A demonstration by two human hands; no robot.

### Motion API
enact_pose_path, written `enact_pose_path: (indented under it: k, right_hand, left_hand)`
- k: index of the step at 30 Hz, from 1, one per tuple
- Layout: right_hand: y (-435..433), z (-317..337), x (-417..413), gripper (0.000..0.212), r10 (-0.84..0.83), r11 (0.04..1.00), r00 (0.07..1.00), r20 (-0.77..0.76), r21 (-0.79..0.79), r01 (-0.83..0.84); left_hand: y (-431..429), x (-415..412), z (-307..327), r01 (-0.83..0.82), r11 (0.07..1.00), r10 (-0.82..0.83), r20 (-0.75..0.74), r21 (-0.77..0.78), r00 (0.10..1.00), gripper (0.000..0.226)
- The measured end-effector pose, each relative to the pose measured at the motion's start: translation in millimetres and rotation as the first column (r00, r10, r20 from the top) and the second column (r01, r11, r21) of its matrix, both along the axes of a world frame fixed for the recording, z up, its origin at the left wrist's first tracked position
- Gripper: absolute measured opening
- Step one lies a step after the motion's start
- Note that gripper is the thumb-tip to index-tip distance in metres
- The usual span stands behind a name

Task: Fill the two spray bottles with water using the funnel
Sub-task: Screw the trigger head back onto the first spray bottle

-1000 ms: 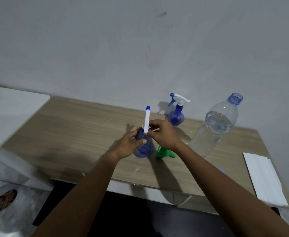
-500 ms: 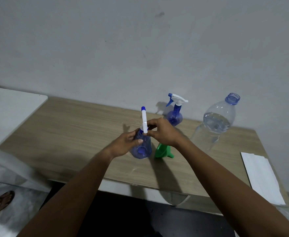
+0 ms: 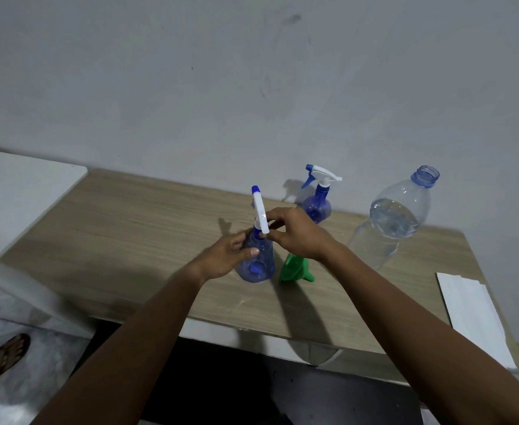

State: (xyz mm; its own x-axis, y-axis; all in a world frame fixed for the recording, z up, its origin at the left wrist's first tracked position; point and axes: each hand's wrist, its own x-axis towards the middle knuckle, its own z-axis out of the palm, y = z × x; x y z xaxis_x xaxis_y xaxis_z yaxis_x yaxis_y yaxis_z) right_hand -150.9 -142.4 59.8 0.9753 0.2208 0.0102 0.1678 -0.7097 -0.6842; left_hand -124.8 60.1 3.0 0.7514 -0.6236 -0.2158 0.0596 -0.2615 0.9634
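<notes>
Wooden table point(image 3: 129, 240), spray bottle point(image 3: 258, 259) between fingers point(image 3: 278, 223)

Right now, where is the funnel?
In the head view, the green funnel lies on the table, just right of the held spray bottle, under the right hand.

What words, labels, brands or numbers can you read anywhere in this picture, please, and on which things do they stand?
None can be read.
Near spray bottle: no label visible.
Far spray bottle: no label visible.
Water bottle: clear, no label visible.
Funnel: plain green.
White sheet: blank as seen.
</notes>
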Motion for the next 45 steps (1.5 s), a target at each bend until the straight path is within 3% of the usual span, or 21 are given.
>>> enact_pose_path:
  k: [12, 19, 25, 27, 29, 32, 35, 45]
  right_hand:
    - [9.6, -15.3, -5.2, 0.019, -0.157, 0.985, 0.984, 0.089, -0.056, 0.162]
    - [19.7, -16.9, -12.2, 0.031, -0.287, 0.956, 0.945, 0.156, -0.023, 0.294]
    - [15.9, -23.6, -13.3, 0.057, -0.286, 0.952, 0.952, 0.106, -0.080, 0.295]
    - [10.4, -29.1, -17.5, 0.059, -0.326, 0.945, 0.944, 0.059, -0.015, 0.327]
    - [5.2, -34.4, -21.5, 0.053, -0.328, 0.931, 0.945, -0.021, 0.166, 0.327]
    - [-1.2, -38.1, -23.7, 0.038, -0.229, 0.878, 0.967, -0.114, 0.404, 0.255]
    - [-0.1, -37.0, -22.7, 0.037, -0.147, 0.812, 0.973, -0.177, 0.541, 0.221]
    - [7.6, -38.4, -16.1, 0.023, -0.164, 0.837, 0.981, -0.107, 0.510, 0.195]
  left_hand:
    - [-1.9, -1.0, 0.1, -0.020, 0.999, 0.018, 0.043, 0.033, 0.999, 0.051]
    - [-2.1, 0.1, -3.9, -0.050, 0.998, 0.047, 0.064, 0.046, 0.997, 0.040]
    - [-0.9, -1.9, -0.2, -0.046, 0.998, 0.042, 0.090, 0.049, 0.995, 0.041]
    - [-0.7, -3.1, 1.5, -0.044, 0.998, 0.042, 0.059, 0.040, 0.997, 0.042]
    - [-1.7, -4.8, 3.5, -0.038, 0.999, 0.036, 0.040, 0.036, 0.999, 0.042]
    - [-3.4, -5.9, 4.5, -0.040, 0.999, 0.039, 0.038, 0.029, 0.999, 0.046]
    - [-3.8, -5.6, 4.2, -0.044, 0.999, 0.044, 0.028, 0.020, 0.999, 0.048]
    - [-1.5, -3.5, 1.7, -0.031, 0.999, 0.031, 0.025, 0.012, 0.999, 0.050]
